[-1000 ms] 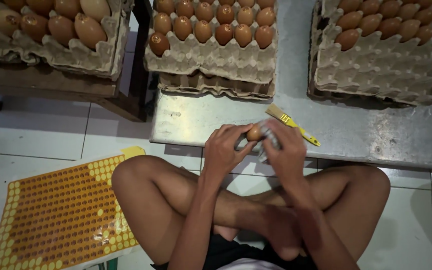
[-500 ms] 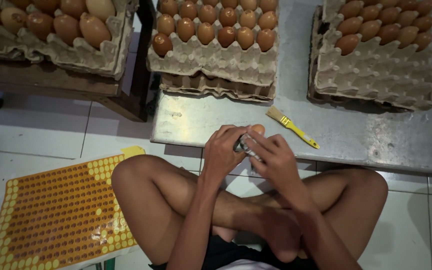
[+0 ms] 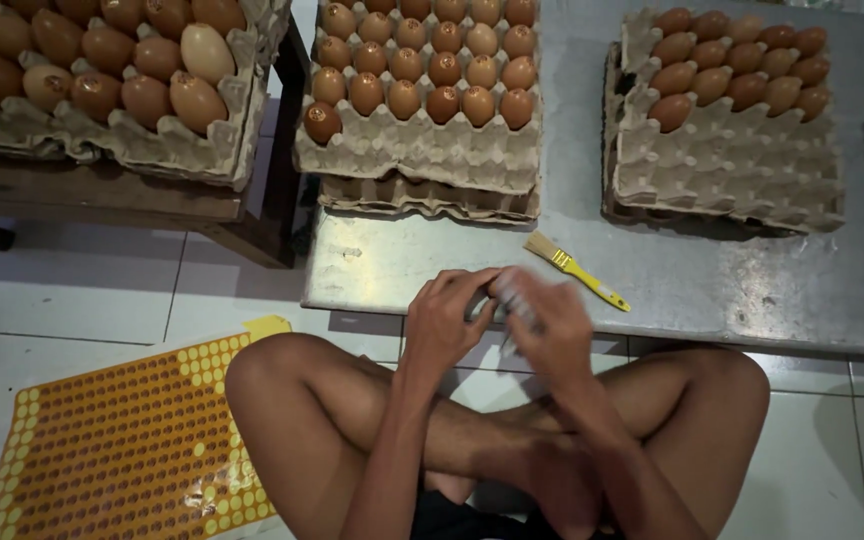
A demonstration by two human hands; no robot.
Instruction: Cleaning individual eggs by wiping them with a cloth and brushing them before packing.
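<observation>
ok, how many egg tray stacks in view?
3: left stack on the wooden stand, middle stack and right stack on the metal table. More may lie outside the frame.

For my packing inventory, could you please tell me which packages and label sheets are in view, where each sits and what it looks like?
Left egg tray: grey pulp carton on a wooden stand, upper left, holding brown eggs.
Middle egg tray: grey stacked cartons on the metal table, partly filled.
Right egg tray: grey cartons, eggs in the top rows only.
Sticker sheet: on the floor, lower left, yellow with rows of round brown stickers.
</observation>
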